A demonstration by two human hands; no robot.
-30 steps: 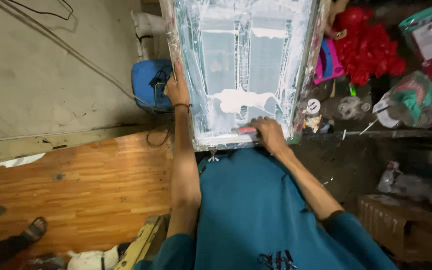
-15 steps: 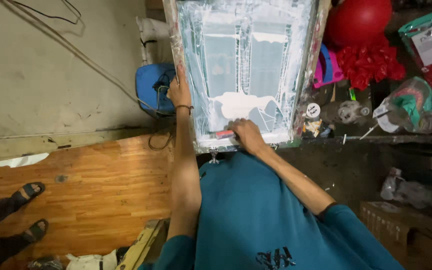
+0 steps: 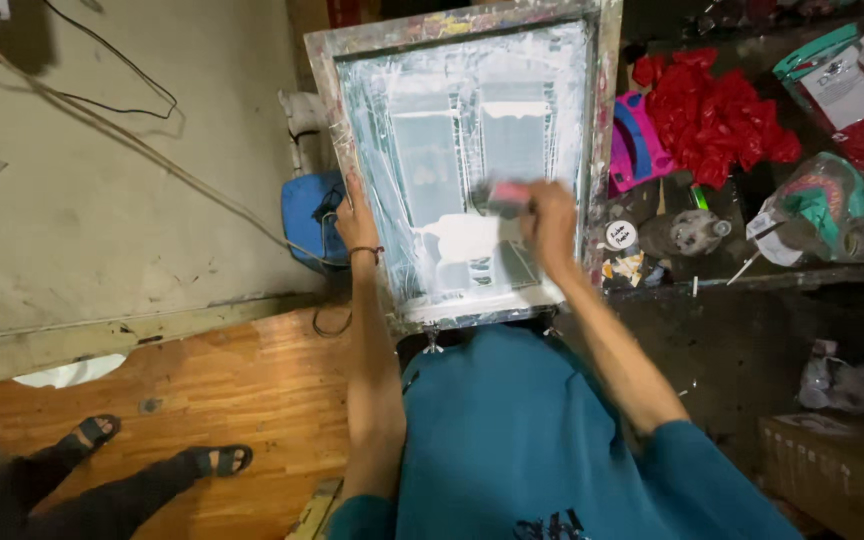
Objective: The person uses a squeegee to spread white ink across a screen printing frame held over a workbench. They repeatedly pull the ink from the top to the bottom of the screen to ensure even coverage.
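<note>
The right hand [image 3: 552, 222] grips a red-handled squeegee [image 3: 505, 194], now up at mid-screen rather than at the near edge of the printing screen frame [image 3: 464, 160], where it was half a second ago. White ink [image 3: 467, 238] lies behind it. The left hand [image 3: 355, 222] remains clamped on the frame's left edge. A bystander's sandalled feet [image 3: 157, 448] have shifted on the wooden floor [image 3: 202, 390].

A small screen-printing workshop: an ink-smeared printing frame [image 3: 467, 160] lies flat, paint-stained clutter and red plastic bags [image 3: 717, 110] crowd the counter [image 3: 752, 275], loose cables [image 3: 102, 120] cross the bare wall.
</note>
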